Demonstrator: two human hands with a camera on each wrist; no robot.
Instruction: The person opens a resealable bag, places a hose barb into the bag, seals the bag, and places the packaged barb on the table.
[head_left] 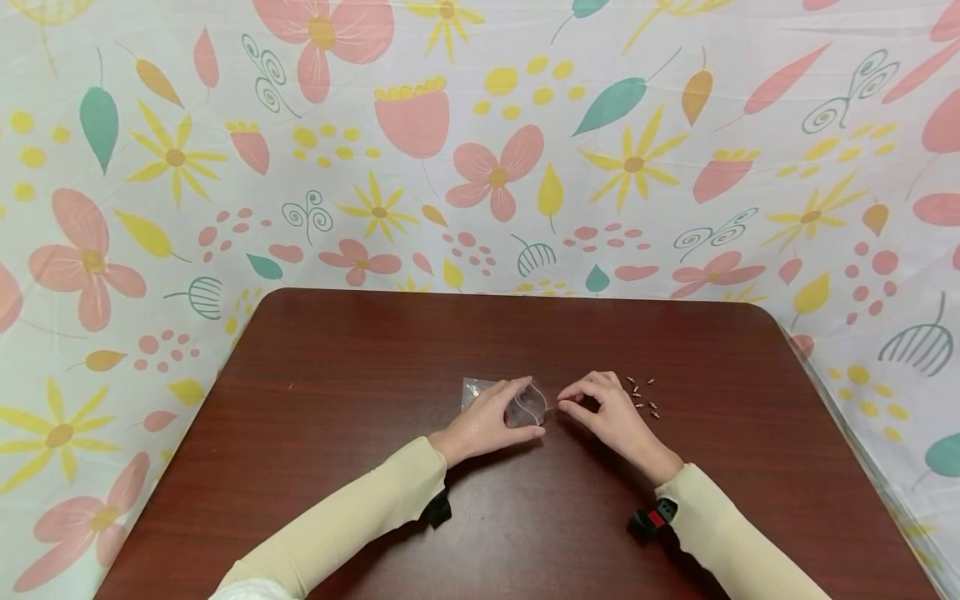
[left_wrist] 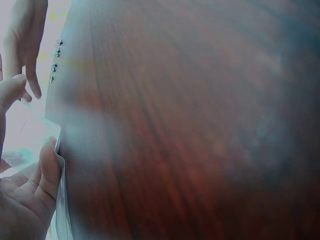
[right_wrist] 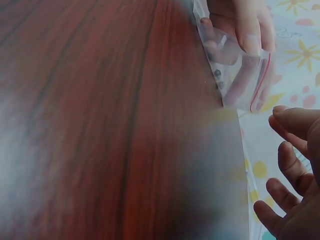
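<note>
My left hand [head_left: 483, 423] holds a small clear zip bag [head_left: 474, 388], thumb and fingers spread along its sides, so the mouth gapes toward the right. Through the plastic of the bag [right_wrist: 231, 80], small dark metal pieces [right_wrist: 218, 73] show in the right wrist view, along with the bag's red seal line. Just right of the mouth is my right hand [head_left: 611, 417], its thumb and forefinger tips close together. Whether a tiny piece sits between those tips is too small to tell. Several small metal parts [head_left: 637, 394] lie scattered on the table beyond the right hand.
The dark reddish-brown wooden table [head_left: 360, 358] has rounded far corners. Behind it hangs a white cloth [head_left: 420, 192] printed with flowers and leaves. A black wrist device [head_left: 651, 520] with a red patch hangs under the right sleeve; another dark device [head_left: 437, 508] is under the left.
</note>
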